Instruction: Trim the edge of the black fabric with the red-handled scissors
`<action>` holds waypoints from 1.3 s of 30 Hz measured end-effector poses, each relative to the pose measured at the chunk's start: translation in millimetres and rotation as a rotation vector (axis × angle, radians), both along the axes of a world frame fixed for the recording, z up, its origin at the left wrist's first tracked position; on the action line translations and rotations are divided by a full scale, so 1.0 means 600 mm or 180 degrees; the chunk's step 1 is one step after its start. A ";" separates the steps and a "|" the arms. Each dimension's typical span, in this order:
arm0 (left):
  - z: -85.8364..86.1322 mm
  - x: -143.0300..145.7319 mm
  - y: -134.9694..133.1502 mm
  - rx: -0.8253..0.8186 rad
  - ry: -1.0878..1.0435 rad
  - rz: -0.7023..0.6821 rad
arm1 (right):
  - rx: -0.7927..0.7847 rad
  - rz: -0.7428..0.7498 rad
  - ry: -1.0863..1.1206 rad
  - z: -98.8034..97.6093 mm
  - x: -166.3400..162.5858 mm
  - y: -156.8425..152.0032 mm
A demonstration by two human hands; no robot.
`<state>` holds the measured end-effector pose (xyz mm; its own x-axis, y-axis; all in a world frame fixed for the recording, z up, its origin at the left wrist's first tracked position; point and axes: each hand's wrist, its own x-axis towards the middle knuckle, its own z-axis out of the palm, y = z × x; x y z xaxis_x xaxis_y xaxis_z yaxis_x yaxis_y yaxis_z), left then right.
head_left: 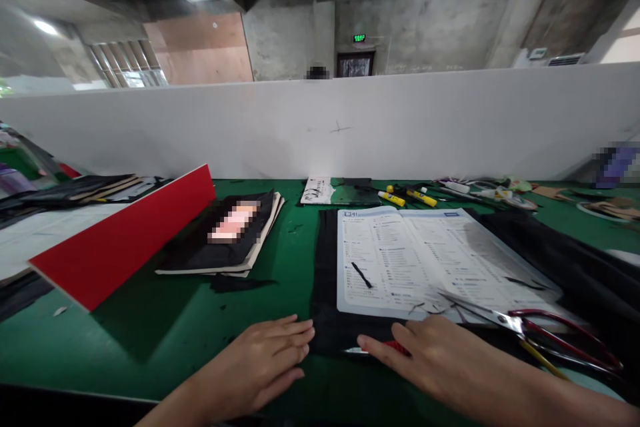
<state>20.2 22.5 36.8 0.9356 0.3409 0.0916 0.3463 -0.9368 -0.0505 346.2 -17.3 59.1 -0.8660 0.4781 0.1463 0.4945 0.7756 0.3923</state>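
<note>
My left hand (pixel 267 353) lies flat on the green tabletop, fingers stretched out, its fingertips at the left edge of a piece of black fabric (pixel 327 267). Close to the fabric's front edge, my right hand (pixel 427 353) is closed around a red-handled tool with a pointed metal tip (pixel 356 350). The index finger stretches along the tool; most of its handle is hidden. On the fabric lies an open booklet of printed pages (pixel 373 247), with black scraps on it. Large scissors with red handles (pixel 525 327) rest beside my right forearm, partly over the booklet.
A red board (pixel 135 233) stands on edge at the left, beside a black-covered stack (pixel 235 240). Yellow glue tubes (pixel 393 199) and scraps lie at the back. A white partition (pixel 280 130) closes off the far side. More black fabric (pixel 530 240) is bunched at right.
</note>
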 end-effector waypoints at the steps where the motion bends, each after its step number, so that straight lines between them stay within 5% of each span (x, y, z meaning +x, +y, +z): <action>1: 0.000 0.000 0.000 -0.0006 -0.0025 -0.0001 | -0.0007 0.0018 0.0009 0.000 0.001 0.000; 14: 0.007 0.002 -0.005 -0.0147 -0.0143 0.0183 | -0.0663 -0.0426 0.0487 0.014 0.015 0.017; 24: 0.018 0.011 -0.005 0.0005 0.0130 -0.0056 | -0.0820 -0.0354 0.0325 -0.025 0.004 0.019; 39: 0.014 0.011 0.001 -0.0142 0.0092 -0.0050 | -0.0479 -0.0204 0.0139 -0.007 -0.002 0.014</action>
<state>26.5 23.0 45.4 0.9430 0.3292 0.0495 0.3304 -0.9437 -0.0183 345.0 -8.9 54.8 -0.8275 0.5514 0.1056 0.5587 0.7904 0.2512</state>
